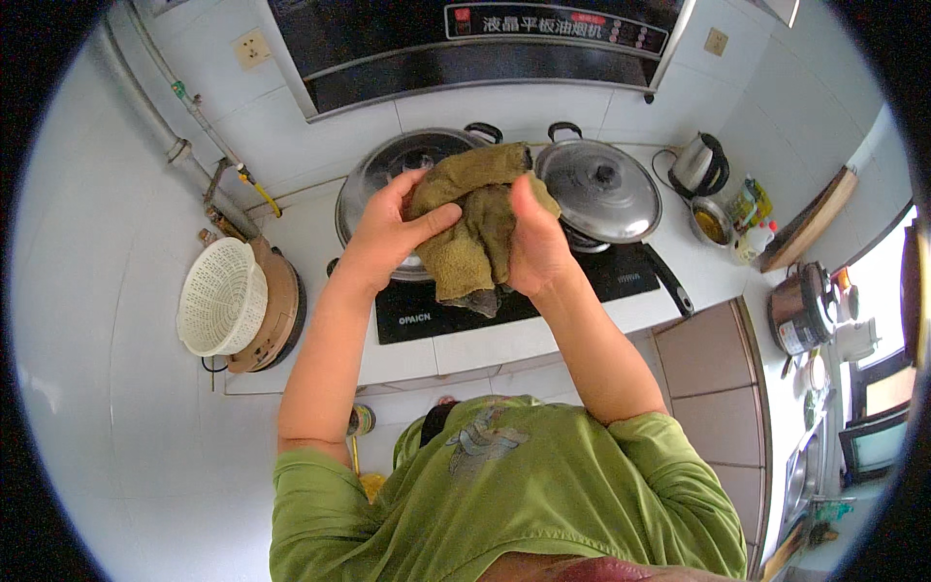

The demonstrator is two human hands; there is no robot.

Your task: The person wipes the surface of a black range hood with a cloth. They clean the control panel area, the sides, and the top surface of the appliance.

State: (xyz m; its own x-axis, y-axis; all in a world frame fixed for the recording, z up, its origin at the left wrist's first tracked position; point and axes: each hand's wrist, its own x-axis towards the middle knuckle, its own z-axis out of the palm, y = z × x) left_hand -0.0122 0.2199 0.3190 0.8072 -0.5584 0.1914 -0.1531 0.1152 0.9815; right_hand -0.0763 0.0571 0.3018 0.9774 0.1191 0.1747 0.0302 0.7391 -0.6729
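Between both hands, raised above the gas stove, is a crumpled olive-brown cloth with dark stained edges. My left hand grips its left side, the thumb lying across the front. On the other side my right hand holds the cloth's right edge with the thumb pointing up. Behind the cloth, a large lidded pan sits on the left burner, partly hidden by the cloth and my left hand. A second pan with a domed metal lid stands on the right burner.
A black pan handle juts over the counter's front edge. At left, a white plastic colander leans by gas pipes. An electric kettle, a metal bowl and a wooden board stand right. A range hood hangs above.
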